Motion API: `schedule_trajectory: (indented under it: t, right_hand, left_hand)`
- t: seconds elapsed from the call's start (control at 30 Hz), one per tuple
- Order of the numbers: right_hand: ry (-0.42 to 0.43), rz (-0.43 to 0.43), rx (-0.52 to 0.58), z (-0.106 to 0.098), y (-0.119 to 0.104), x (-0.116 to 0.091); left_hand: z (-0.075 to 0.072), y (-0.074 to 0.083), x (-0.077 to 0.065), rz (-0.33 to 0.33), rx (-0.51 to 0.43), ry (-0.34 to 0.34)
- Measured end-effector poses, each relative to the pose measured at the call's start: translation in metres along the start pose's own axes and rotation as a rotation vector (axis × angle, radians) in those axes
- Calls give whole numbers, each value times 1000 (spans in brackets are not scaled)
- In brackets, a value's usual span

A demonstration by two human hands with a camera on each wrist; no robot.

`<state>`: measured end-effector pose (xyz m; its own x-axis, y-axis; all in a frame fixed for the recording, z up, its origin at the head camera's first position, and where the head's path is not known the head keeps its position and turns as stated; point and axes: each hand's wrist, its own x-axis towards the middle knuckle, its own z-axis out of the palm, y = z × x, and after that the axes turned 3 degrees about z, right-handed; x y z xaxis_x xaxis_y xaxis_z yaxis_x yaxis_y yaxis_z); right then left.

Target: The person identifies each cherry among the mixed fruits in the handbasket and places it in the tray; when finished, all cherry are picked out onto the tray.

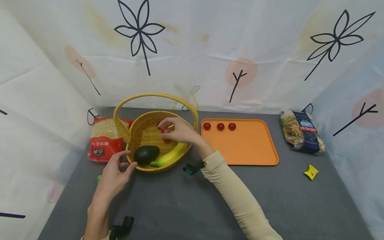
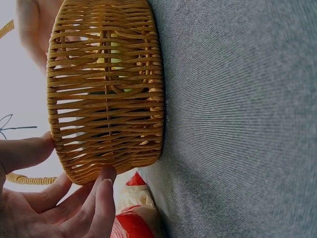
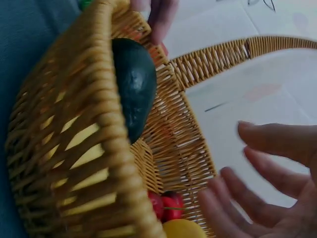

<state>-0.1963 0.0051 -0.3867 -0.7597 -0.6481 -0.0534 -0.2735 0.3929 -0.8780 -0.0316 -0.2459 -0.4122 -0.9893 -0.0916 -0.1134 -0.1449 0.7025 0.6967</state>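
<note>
A yellow wicker basket (image 1: 150,133) stands at the back left of the grey table. My left hand (image 1: 112,176) grips it at the front left, thumb at the rim and fingers against the woven wall (image 2: 106,99). Inside lie a dark avocado (image 1: 146,154), a banana (image 1: 171,156) and a few red cherries (image 3: 171,206). Over the right part of the basket is my right hand (image 1: 181,131). Its fingers (image 3: 257,198) are loosely bent and spread from the thumb, with nothing between them, close above the cherries.
Right of the basket lies an orange tray (image 1: 240,146) with three cherries (image 1: 220,126) along its back edge. A pasta bag (image 1: 302,131) and a yellow wrapped candy (image 1: 311,172) are farther right. A red-and-clear food bag (image 1: 103,143) sits left of the basket. The tall handle (image 1: 156,95) arches over the basket.
</note>
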Motion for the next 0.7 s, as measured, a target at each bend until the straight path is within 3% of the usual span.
schedule_trajectory:
  t: [0.27, 0.7]
  right_hand:
    - [-123, 118, -8, 10, 7, 16]
    - [-233, 145, -146, 25, 7, 24]
  left_hand:
    - [0, -1, 0, -9, -2, -9]
    - [0, -1, 1, -1, 3, -9]
